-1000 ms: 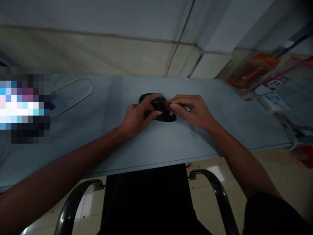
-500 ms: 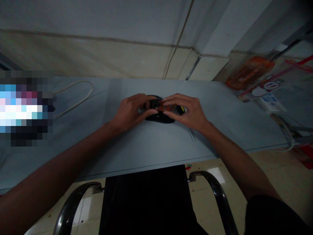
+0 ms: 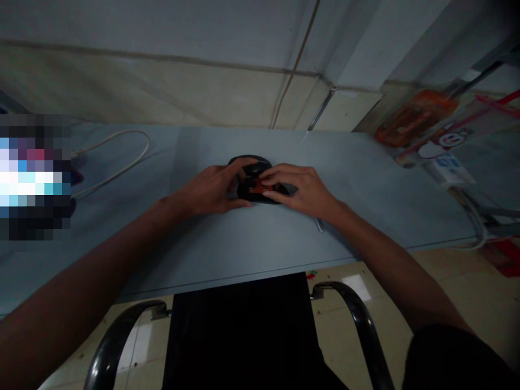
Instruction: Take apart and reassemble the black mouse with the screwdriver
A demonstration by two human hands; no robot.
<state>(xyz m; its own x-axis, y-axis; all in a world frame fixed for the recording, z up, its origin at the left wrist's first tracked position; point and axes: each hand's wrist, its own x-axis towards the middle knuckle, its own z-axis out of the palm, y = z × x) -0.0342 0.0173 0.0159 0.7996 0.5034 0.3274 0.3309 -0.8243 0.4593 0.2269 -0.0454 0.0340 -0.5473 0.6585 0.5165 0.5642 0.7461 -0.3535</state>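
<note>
On the table lies an opened black computer mouse [image 3: 260, 196], its shell in rounded dark parts, with an orange-brown circuit board [image 3: 255, 187] at the middle. My left hand [image 3: 213, 189] holds the mouse from the left, thumb along the near edge and index finger over the far side. From the right, my right hand [image 3: 303, 187] has its thumb and fingertips closed on the circuit board. A thin metal shaft [image 3: 319, 225], probably a screwdriver's, pokes out below my right hand; the rest of it is hidden.
A pale cable [image 3: 142, 154] loops on the table [image 3: 227, 249] at left, beside a blurred-out bright object [image 3: 32, 179]. At right are an orange package [image 3: 418, 116] and a clear pouch with red edging [image 3: 450, 138]. A tiled wall stands behind; a black chair armrest [image 3: 357, 314] is below.
My left hand has shifted left and its thumb has moved to the near edge of the mouse. The circuit board sits lower and more to the left, with my right fingers still on it.
</note>
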